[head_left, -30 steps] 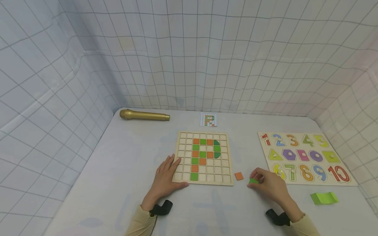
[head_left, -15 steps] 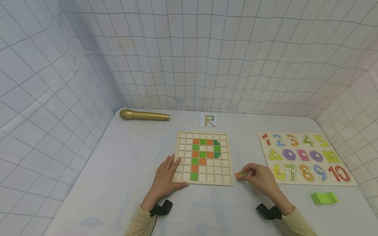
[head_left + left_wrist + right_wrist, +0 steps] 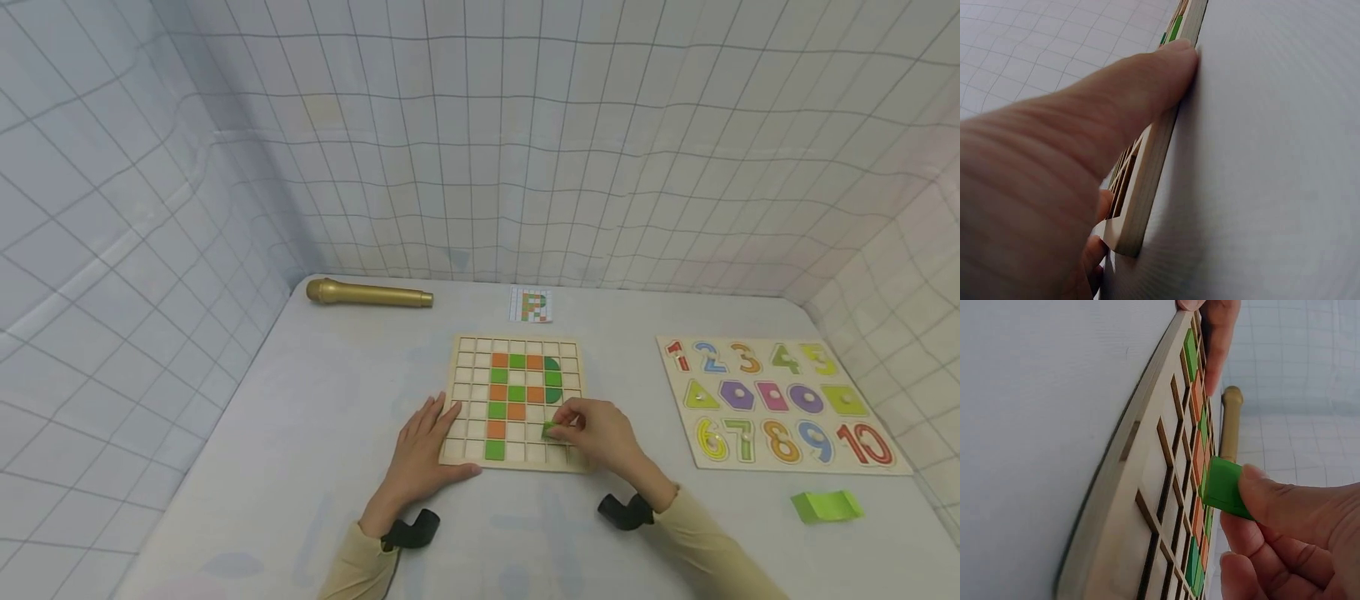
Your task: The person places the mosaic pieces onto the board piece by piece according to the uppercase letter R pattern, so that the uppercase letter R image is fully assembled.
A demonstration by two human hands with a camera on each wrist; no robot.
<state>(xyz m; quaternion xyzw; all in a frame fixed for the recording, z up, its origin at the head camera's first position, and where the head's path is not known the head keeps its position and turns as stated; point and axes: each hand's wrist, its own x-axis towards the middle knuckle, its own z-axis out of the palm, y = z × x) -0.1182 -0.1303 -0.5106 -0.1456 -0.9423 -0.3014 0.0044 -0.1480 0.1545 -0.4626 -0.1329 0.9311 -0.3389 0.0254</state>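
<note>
A wooden grid board (image 3: 468,375) lies on the white table, with orange and green tiles set in some cells in a P-like pattern. My left hand (image 3: 420,458) rests at its lower left corner. The left thumb (image 3: 1166,69) lies against the front edge and the other fingers touch the left side. Over the board's right part, my right hand (image 3: 606,433) pinches a green square tile (image 3: 1225,484) between thumb and fingers. In the right wrist view the tile is tilted, above the cells. The loose orange tile does not show; the right hand covers its earlier spot.
Behind the board lies a small pattern card (image 3: 531,305). A gold microphone (image 3: 369,293) is at the back left. To the right sits a number-and-shape peg puzzle (image 3: 780,417), with a bright green curved block (image 3: 827,507) in front of it.
My right hand has moved left from the table, past the loose orange tile, to over the board with the green tile in its fingers. The left hand stays put.
</note>
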